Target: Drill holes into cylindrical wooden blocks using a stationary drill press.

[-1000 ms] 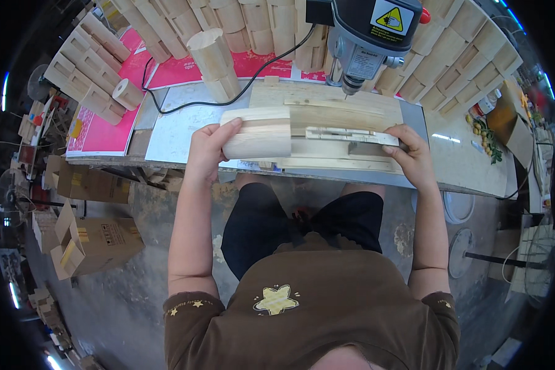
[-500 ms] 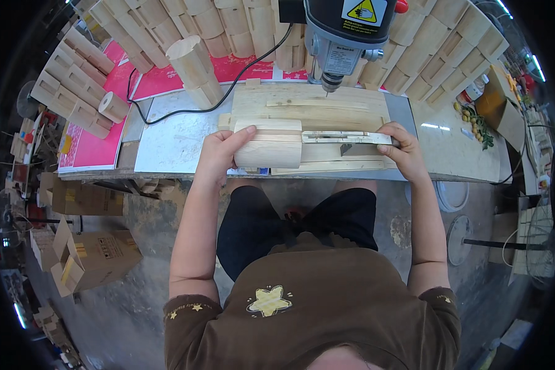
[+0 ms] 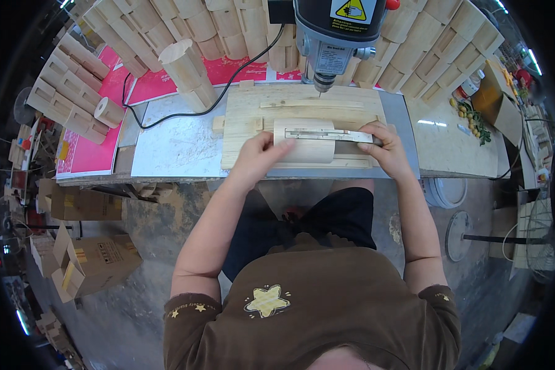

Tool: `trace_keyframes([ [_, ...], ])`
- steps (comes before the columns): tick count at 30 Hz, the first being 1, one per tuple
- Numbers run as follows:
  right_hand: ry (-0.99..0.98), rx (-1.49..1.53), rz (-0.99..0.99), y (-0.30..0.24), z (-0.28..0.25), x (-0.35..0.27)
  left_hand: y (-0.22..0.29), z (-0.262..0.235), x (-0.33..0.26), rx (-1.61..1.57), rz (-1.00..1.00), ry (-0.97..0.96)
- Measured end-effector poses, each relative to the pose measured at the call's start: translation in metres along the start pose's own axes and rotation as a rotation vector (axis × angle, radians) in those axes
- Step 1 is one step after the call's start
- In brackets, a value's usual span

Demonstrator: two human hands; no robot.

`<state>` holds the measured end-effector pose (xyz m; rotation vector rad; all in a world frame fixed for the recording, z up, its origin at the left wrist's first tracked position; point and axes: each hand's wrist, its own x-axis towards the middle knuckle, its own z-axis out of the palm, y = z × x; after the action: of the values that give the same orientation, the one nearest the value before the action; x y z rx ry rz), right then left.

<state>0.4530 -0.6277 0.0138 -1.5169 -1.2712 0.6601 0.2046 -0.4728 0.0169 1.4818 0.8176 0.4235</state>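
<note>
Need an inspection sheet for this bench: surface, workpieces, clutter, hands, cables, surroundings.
Surface: wooden board lies on the bench.
Job's things: wooden cylinder, on its side over the board; pale strip overlaps it in view.
Clutter: stacked wood pieces along the rear; pink sheets at left.
Hands: left hand at the cylinder's left end, thumb on it; right hand grips the strip's right end.
Cables: black cable curves across the bench, left of the drill press.
Surroundings: open cardboard box on the floor at left.
</note>
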Motion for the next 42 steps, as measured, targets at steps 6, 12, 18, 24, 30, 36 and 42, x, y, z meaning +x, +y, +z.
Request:
trace_keyframes([
  [6, 0.077, -0.142, -0.078, 0.02, -0.007, 0.012, -0.028, 0.01, 0.013, 0.183, 0.319, 0.059],
  [12, 0.187, -0.278, -0.099, 0.03, -0.009, 0.036, -0.043, 0.024, 0.034, 0.421, 0.55, 0.231],
  [18, 0.282, -0.335, -0.152, 0.029, 0.0, 0.06, -0.06, 0.019, 0.057, 0.796, 0.674, 0.457],
  [24, 0.205, -0.352, -0.143, 0.026, 0.006, 0.064, -0.064, 0.005, 0.065, 0.795, 0.616, 0.43],
  [30, 0.359, 0.117, -0.154, -0.012, -0.03, 0.083, -0.06, 0.004, 0.064, 0.798, 0.586, 0.401],
  [36, 0.609, 0.032, -0.349, -0.123, -0.055, 0.155, -0.058, 0.006, 0.064, 0.794, 0.599, 0.4],
  [42, 0.62, -0.625, -0.356, -0.154, -0.039, 0.142, -0.06, 0.005, 0.064, 0.803, 0.576, 0.378],
])
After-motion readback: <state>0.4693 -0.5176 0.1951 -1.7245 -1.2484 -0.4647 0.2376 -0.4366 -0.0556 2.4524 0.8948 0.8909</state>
